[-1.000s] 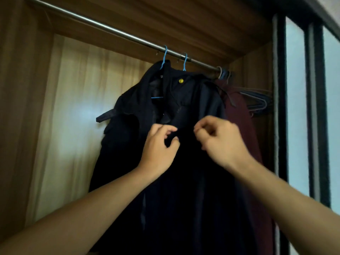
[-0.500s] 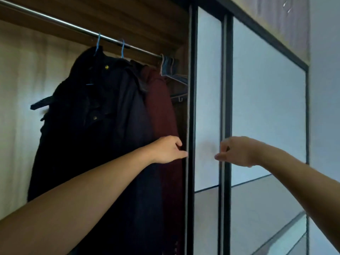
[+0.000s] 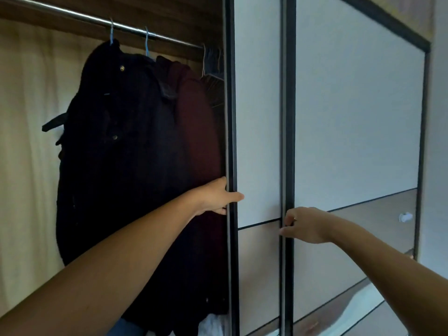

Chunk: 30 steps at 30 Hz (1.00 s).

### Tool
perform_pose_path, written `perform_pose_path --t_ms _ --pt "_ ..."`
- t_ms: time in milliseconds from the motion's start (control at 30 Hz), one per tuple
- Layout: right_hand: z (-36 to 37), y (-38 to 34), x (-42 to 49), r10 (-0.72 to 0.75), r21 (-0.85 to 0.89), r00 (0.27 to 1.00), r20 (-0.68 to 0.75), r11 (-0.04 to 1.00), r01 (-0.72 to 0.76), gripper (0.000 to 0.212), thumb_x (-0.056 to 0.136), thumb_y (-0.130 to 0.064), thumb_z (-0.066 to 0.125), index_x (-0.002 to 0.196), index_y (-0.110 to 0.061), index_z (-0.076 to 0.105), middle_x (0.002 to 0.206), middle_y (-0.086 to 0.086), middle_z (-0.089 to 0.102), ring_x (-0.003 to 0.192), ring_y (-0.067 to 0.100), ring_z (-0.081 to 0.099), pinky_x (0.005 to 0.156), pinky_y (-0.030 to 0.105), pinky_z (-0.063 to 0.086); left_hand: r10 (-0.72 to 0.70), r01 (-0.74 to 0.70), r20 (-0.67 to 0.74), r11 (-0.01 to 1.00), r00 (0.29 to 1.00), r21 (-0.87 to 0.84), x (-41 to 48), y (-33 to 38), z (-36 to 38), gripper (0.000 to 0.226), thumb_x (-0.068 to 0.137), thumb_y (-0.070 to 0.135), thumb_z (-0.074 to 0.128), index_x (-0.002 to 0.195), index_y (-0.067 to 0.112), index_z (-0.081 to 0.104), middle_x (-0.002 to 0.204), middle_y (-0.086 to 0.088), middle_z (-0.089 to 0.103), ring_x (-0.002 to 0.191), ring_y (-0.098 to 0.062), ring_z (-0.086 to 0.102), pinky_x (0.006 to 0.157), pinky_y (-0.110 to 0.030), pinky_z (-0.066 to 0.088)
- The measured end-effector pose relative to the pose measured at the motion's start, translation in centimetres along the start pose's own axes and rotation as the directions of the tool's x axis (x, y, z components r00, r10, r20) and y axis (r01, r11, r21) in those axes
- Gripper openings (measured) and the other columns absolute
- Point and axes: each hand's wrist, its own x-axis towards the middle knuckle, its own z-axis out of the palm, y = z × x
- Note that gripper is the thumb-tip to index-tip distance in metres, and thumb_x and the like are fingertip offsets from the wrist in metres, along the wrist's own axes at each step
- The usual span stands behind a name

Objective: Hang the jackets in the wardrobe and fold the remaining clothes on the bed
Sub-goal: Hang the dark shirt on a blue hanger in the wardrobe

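The wardrobe [image 3: 29,141] is standing open on its 9 o'clock side, and the sliding door [image 3: 258,117] is covering the compartment at 3 o'clock of the clothes. Both jackets are hanging from the rail [image 3: 72,15]: the dark jacket [image 3: 121,154] is taking the middle, and the maroon jacket [image 3: 198,132] is hanging at its 3 o'clock, pressing right up against the door's edge. The bed and the clothes to be folded are not showing.

The left hand [image 3: 213,197] is gripping the door's 9 o'clock edge, fingers reaching behind it and thumb lying across the front. The right hand [image 3: 306,225] is curling its fingers onto the stile at the door's 3 o'clock edge, seemingly hooking it.

The main risk is sitting at that 9 o'clock edge. If the door is sliding toward 9 o'clock, it is likely heading into the maroon sleeve, which could be bunching in the track or getting pinched. The left fingers, tucked behind the edge, could be getting caught too. Uneven pulling by the two hands may be racking the door and jamming it. A snagged sleeve might also be tugging a jacket off its blue hanger [image 3: 111,32].
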Motion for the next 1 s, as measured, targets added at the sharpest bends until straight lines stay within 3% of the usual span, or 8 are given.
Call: perform_pose_path --t_ms 167,267,367,500,767,867,933,1000 --pt "0.7 -2.3 0.2 -0.083 0.035 0.997 0.007 0.996 0.083 0.048 0.096 -0.061 0.051 0.1 -0.014 0.063 0.097 0.004 0.067 0.092 0.027 0.066 0.081 0.039 0.054 -0.039 0.039 -0.017 0.999 0.999 -0.004 -3.6 -0.8 -2.7 0.028 0.096 0.03 0.068 0.12 0.029 0.054 0.11 0.009 0.068 0.082 0.002 0.072 0.067 -0.018 0.058" --pt "0.9 -4.5 0.4 -0.127 0.026 0.992 -0.024 0.991 0.128 0.048 0.096 -0.065 0.05 0.108 -0.02 0.063 0.105 -0.003 0.063 0.103 0.022 0.06 0.094 0.038 0.05 -0.077 0.077 -0.032 0.997 0.997 0.008 -7.1 -1.3 -5.1 0.022 0.097 0.034 0.066 0.1 0.044 0.047 0.106 0.015 0.06 0.076 0.006 0.07 0.065 -0.015 0.055" --pt "1.4 -7.3 0.5 -0.17 0.024 0.985 -0.013 0.985 0.171 0.047 0.096 -0.063 0.05 0.11 -0.021 0.063 0.109 -0.003 0.062 0.102 0.02 0.058 0.087 0.034 0.047 -0.112 0.113 -0.06 0.993 0.992 0.013 -11.0 -2.3 -8.0 0.025 0.098 0.034 0.065 0.096 0.045 0.043 0.106 0.015 0.06 0.077 0.007 0.07 0.065 -0.016 0.056" --pt "2.1 -11.2 0.1 -0.224 0.038 0.974 0.021 0.974 0.223 0.042 0.095 -0.067 0.05 0.081 -0.027 0.05 0.087 -0.007 0.056 0.083 0.016 0.053 0.07 0.03 0.038 -0.178 0.176 -0.11 0.984 0.978 -0.033 -16.8 -3.9 -12.2 0.022 0.098 0.034 0.066 0.104 0.047 0.049 0.109 0.016 0.069 0.092 0.0 0.072 0.073 -0.022 0.059" --pt "4.1 -18.9 -1.7 -0.306 0.017 0.951 -0.045 0.952 0.307 0.047 0.096 -0.064 0.05 0.068 -0.027 0.044 0.073 -0.008 0.048 0.068 0.011 0.047 0.063 0.032 0.036 -0.267 0.299 -0.354 0.953 0.896 0.037 -28.5 -5.9 -18.4 0.048 0.1 0.037 0.06 0.142 0.034 0.038 0.125 0.011 0.062 0.106 -0.008 0.064 0.077 -0.021 0.057" --pt "4.8 -22.7 -2.5 -0.336 0.025 0.935 -0.11 0.94 0.341 0.048 0.097 -0.061 0.051 0.066 -0.025 0.043 0.071 -0.007 0.048 0.066 0.013 0.048 0.061 0.031 0.036 -0.184 0.413 -0.626 0.878 0.758 0.242 -32.3 -6.4 -19.8 0.062 0.095 0.039 0.068 0.144 0.027 0.032 0.119 -0.002 0.061 0.096 -0.017 0.065 0.07 -0.026 0.055" --pt "5.2 -25.3 -3.3 -0.375 -0.001 0.916 -0.142 0.926 0.379 0.046 0.098 -0.058 0.052 0.066 -0.025 0.044 0.071 -0.007 0.048 0.071 0.018 0.05 0.062 0.031 0.036 0.023 0.456 -0.783 0.802 0.621 0.385 -34.7 -6.9 -20.0 0.064 0.089 0.032 0.076 0.136 0.026 0.033 0.118 -0.003 0.057 0.092 -0.018 0.062 0.071 -0.029 0.052" --pt "5.4 -27.6 -3.9 -0.392 -0.003 0.904 -0.168 0.918 0.398 0.045 0.098 -0.054 0.054 0.066 -0.025 0.042 0.071 -0.007 0.046 0.071 0.019 0.049 0.064 0.031 0.037 0.216 0.409 -0.766 0.741 0.606 0.533 -36.6 -7.7 -19.9 0.048 0.087 0.024 0.077 0.115 0.026 0.037 0.102 0.0 0.06 0.077 -0.012 0.06 0.062 -0.024 0.047"
